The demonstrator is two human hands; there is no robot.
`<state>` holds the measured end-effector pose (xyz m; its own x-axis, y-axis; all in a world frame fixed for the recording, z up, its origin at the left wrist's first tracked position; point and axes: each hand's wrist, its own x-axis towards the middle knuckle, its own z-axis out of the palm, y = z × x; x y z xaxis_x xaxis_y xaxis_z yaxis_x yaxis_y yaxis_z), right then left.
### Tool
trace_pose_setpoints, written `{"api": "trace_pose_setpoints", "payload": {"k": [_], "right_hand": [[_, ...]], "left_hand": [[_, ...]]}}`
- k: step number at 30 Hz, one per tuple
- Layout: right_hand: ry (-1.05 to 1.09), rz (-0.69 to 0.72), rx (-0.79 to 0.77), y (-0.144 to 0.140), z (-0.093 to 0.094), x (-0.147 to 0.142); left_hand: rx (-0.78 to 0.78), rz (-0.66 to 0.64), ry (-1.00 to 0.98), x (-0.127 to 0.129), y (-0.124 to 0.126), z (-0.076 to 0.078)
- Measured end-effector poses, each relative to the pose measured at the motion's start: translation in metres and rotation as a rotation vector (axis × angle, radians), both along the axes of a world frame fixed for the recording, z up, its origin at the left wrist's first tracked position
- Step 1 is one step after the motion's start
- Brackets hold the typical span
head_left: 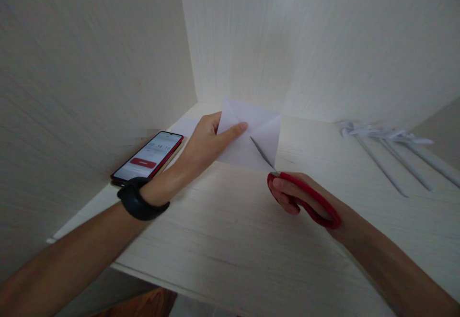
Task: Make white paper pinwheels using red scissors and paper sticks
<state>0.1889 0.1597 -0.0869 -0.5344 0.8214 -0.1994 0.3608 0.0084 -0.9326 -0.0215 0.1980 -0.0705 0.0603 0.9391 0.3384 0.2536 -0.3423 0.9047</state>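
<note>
A square sheet of white paper (264,120) with diagonal creases is raised above the table. My left hand (212,137), a black band on its wrist, pinches the sheet's left side, thumb on the front and the other fingers hidden behind. Red-handled scissors (316,202) are in my right hand (287,192), its fingers through the handles. One scissor blade lies in front of the paper, running from the lower right corner toward the middle. The other blade cannot be made out and may be behind the sheet.
A phone (149,156) showing a running timer rests at the left by the wall, with more white paper (185,128) behind it. Several rolled white paper sticks with folded paper tops (386,132) lie at the right. White walls rise at the back and left; the table's front edge (151,278) is near.
</note>
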Motion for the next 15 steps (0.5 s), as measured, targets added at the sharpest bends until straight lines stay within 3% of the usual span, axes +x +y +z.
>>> {"api": "trace_pose_setpoints", "payload": {"k": [15], "right_hand": [[0.009, -0.014, 0.013, 0.0002, -0.0027, 0.0009]], "left_hand": [[-0.061, 0.002, -0.051, 0.0063, -0.0087, 0.0031]]}}
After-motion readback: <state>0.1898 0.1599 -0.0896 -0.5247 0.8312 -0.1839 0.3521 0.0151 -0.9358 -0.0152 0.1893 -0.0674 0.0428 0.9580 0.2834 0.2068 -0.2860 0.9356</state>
